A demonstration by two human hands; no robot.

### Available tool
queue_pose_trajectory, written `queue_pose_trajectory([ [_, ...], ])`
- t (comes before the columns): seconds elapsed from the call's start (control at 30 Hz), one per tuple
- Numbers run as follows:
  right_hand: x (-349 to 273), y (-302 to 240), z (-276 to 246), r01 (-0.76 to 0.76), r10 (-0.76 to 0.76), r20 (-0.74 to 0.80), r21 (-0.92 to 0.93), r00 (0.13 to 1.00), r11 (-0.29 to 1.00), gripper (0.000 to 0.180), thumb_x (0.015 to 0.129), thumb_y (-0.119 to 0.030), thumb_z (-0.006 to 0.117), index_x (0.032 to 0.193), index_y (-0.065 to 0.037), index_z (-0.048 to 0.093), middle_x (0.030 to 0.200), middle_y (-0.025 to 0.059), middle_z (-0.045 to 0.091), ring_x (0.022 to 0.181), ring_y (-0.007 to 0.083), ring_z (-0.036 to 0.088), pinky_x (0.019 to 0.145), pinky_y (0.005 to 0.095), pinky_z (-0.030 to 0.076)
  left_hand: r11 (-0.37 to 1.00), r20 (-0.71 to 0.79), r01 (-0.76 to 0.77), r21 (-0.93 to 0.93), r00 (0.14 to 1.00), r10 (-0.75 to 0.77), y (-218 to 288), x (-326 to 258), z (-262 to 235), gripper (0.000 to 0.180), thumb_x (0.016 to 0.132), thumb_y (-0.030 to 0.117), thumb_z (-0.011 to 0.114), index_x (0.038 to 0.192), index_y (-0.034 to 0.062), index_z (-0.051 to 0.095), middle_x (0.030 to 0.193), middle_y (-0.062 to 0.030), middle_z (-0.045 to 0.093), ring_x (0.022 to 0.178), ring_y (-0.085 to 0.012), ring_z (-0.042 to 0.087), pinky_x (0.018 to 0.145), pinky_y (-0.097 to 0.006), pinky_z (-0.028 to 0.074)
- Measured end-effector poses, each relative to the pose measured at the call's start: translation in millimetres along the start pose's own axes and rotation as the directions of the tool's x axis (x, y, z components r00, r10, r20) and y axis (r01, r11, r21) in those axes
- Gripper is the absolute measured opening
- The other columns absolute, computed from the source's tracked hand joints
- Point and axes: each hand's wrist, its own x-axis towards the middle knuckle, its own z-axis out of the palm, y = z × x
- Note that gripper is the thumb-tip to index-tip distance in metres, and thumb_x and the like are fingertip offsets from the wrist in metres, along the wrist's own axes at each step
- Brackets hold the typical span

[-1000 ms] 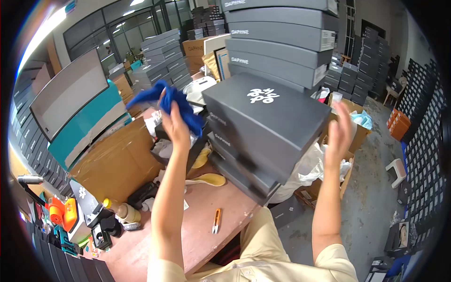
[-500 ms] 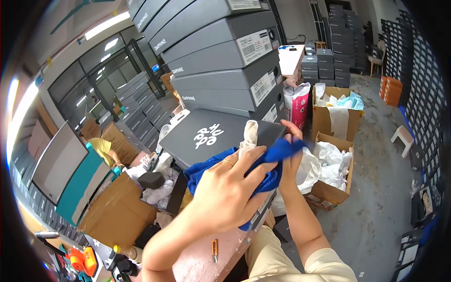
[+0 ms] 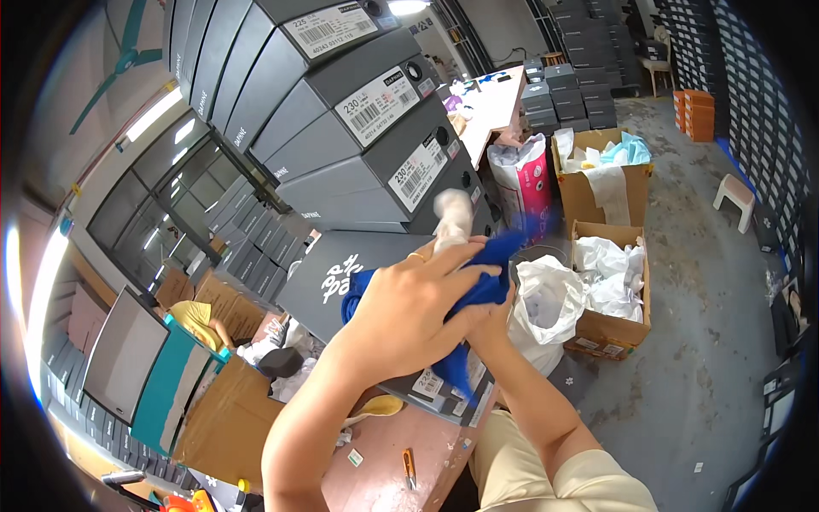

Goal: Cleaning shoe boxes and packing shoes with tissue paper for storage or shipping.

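Note:
My left hand (image 3: 405, 311), a ring on one finger, is closed on a bunched blue cloth (image 3: 479, 294) above a dark grey shoe box (image 3: 311, 269) with white lettering. My right hand (image 3: 490, 331) is closed at the cloth's right side, its fingers mostly hidden; the upper end of the cloth is smeared by motion. Past my left fingers sticks up a whitish, fabric-like piece (image 3: 452, 218); whether it is worn on a finger or held, I cannot tell. Orange-handled thread snips (image 3: 409, 468) lie on the pinkish table (image 3: 375, 435) below my hands.
A tall stack of grey shoe boxes (image 3: 341, 111) rises just beyond my hands. To the right stand a white bag (image 3: 546, 299) and cartons (image 3: 610, 337) of crumpled paper. A white stool (image 3: 735, 200) is on the floor. Another person in yellow (image 3: 194, 320) is at left.
My view has shifted, so the box stack sits further left and more table shows. The right hand has moved lower behind the cloth, and the cloth's loose end has swung.

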Motion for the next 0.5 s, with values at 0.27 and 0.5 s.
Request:
queue_pose_trajectory([
  [0.27, 13.1, -31.1, 1.7, 0.068, -0.040, 0.082, -0.372, 0.996, 0.926, 0.018, 0.095, -0.015, 0.045, 0.095, -0.002, 0.056, 0.073, 0.0158, 0.060, 0.062, 0.0269, 0.058, 0.057, 0.0326, 0.043, 0.557, -0.034, 0.830, 0.014, 0.557, -0.830, -169.6, -87.0, -13.3, 0.044, 0.087, 0.040, 0.051, 0.113, 0.0067, 0.061, 0.097, -0.0168, 0.066, 0.093, -0.0268, 0.063, 0.083, -0.035, 0.045],
  [0.5, 11.1, -28.5, 5.3, 0.039, -0.028, 0.040, -0.327, 0.999, 0.944, 0.023, 0.096, -0.021, 0.042, 0.095, -0.002, 0.056, 0.074, 0.0124, 0.058, 0.062, 0.0208, 0.055, 0.059, 0.0316, 0.042, 0.698, -0.098, 0.692, 0.183, 0.720, -0.687, -125.3, -37.7, 4.9, 0.038, 0.091, 0.033, 0.047, 0.115, 0.0046, 0.055, 0.098, -0.0252, 0.062, 0.090, -0.0403, 0.060, 0.078, -0.045, 0.046],
])
